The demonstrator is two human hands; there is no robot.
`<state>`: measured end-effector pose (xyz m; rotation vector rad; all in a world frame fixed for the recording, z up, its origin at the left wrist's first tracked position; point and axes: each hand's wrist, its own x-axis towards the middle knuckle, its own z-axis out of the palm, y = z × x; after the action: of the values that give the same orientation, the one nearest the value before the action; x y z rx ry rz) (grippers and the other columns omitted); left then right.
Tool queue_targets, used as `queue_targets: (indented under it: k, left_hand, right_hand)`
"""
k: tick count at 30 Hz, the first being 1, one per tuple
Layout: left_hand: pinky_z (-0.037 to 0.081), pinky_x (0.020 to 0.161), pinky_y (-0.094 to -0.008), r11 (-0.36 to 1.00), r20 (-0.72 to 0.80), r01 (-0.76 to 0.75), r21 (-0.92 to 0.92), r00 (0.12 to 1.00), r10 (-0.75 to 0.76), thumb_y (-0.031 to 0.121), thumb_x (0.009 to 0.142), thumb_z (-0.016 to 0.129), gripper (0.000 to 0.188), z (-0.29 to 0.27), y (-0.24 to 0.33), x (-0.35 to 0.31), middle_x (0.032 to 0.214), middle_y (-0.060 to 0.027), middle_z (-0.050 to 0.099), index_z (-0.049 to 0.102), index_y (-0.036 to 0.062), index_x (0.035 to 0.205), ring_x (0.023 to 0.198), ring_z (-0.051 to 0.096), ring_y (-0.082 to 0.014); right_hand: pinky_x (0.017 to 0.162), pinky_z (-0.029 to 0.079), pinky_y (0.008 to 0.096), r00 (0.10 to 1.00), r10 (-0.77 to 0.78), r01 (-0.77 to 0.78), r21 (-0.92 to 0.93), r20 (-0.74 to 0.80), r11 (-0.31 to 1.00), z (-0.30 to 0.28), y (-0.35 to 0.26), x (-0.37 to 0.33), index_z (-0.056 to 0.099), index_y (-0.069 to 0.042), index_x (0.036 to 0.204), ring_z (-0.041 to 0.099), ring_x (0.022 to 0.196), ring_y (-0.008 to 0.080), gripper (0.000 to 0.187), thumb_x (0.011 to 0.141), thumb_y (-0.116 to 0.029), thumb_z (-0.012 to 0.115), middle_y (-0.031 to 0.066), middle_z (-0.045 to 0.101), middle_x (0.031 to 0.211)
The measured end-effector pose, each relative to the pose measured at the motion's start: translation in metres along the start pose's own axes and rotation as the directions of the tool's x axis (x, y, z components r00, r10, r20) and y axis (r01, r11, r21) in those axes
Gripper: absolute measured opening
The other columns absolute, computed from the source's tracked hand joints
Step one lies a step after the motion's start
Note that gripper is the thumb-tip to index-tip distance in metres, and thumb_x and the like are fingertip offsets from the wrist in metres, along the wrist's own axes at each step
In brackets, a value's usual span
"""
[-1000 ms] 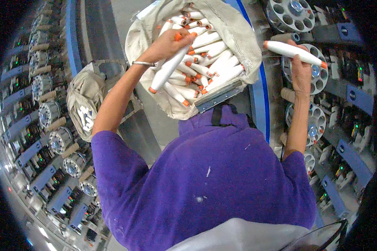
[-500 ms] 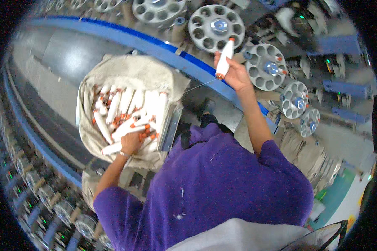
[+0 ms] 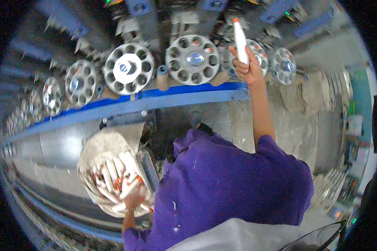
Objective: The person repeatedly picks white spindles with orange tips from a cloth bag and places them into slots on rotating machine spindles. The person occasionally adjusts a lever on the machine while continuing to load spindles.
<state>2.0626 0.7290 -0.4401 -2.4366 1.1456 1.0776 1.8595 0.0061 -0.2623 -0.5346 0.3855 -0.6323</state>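
Note:
My right hand (image 3: 253, 74) is raised at the far right and closed around the lower end of a white yarn bobbin (image 3: 240, 42). The bobbin stands nearly upright with its orange tip up, in front of a round magazine with holes (image 3: 257, 52) that it partly hides. Down at the left, my left hand (image 3: 132, 200) reaches into a cloth-lined bin (image 3: 102, 144) of white bobbins (image 3: 109, 170) with orange ends. Its fingers are blurred among the bobbins, so whether they grip one cannot be made out.
Several round grey magazines (image 3: 195, 58) line the machine ahead, some pockets holding orange-tipped pieces. A blue rail (image 3: 163, 98) runs below them. Beige cloth sacks (image 3: 310, 92) stand at the right. Another machine row (image 3: 42, 209) lies at the lower left.
The view has turned, so the magazine row now lies across the front. My right hand has lifted the bobbin more upright, toward a magazine further right. My left hand stays in the bin.

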Motion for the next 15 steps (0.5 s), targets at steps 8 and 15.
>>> queue_targets:
  k: [8, 15]
  left_hand:
    - [0.044, 0.080, -0.0271, 0.253, -0.499, -0.432, -0.866, 0.791, -0.356, 0.034, 0.098, 0.052, 0.036, -0.270, 0.037, -0.013, 0.096, -0.0031, 0.060, 0.061, 0.0003, 0.105, 0.086, 0.053, -0.0118]
    - [0.045, 0.092, -0.0325, -0.025, -0.659, -0.685, -0.728, 0.689, 0.302, 0.048, 0.090, 0.059, 0.054, -0.430, 0.261, 0.082, 0.125, -0.0128, 0.057, 0.062, -0.0017, 0.110, 0.104, 0.057, -0.0184]
  right_hand:
    - [0.031, 0.028, 0.0178, 0.996, -0.031, 0.067, -0.440, 0.088, 0.896, 0.014, 0.019, -0.019, 0.044, -0.007, 0.137, 0.040, 0.039, 0.0056, 0.056, 0.097, -0.046, 0.046, 0.0051, 0.059, 0.071]
    - [0.037, 0.034, 0.0175, 0.727, 0.451, -0.037, -0.627, 0.517, 0.778, 0.074, 0.080, 0.044, 0.045, -0.013, 0.138, 0.045, 0.045, 0.0029, 0.049, 0.097, -0.040, 0.050, 0.0043, 0.063, 0.081]
